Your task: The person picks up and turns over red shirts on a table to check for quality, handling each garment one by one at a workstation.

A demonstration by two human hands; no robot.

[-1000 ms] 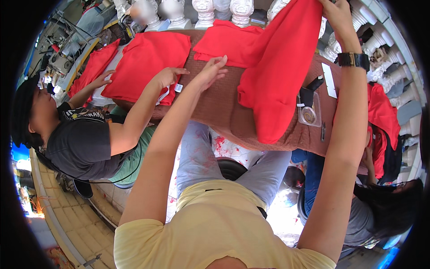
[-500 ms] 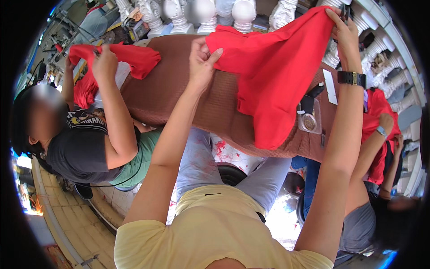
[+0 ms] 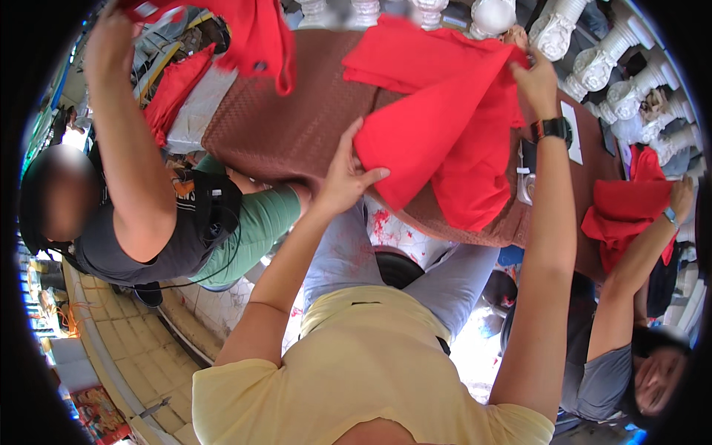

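A bright red garment (image 3: 426, 137) stretches between my two hands over the brown-covered table. My left hand (image 3: 345, 178) holds its near left edge, thumb on the front and the other fingers partly hidden at the cloth. Higher up on the right, my right hand (image 3: 538, 81) pinches the garment's upper corner, below a dark wristwatch (image 3: 552, 130). One panel lies folded back toward the far side, while a lower part hangs near the table's front edge. Whether my right hand also holds a small tool cannot be seen.
The table (image 3: 297, 111) has a padded brown cover. At left a person (image 3: 141, 215) raises another red piece (image 3: 259, 44); at right another person (image 3: 615, 348) handles red cloth (image 3: 623, 215). White ornate balusters (image 3: 601, 63) line the back and right. A white card (image 3: 569, 130) lies near my right wrist.
Both hands have come lower, and the garment has gone from hanging stretched to lying partly folded over the table. The left person's arm has risen with their red piece.
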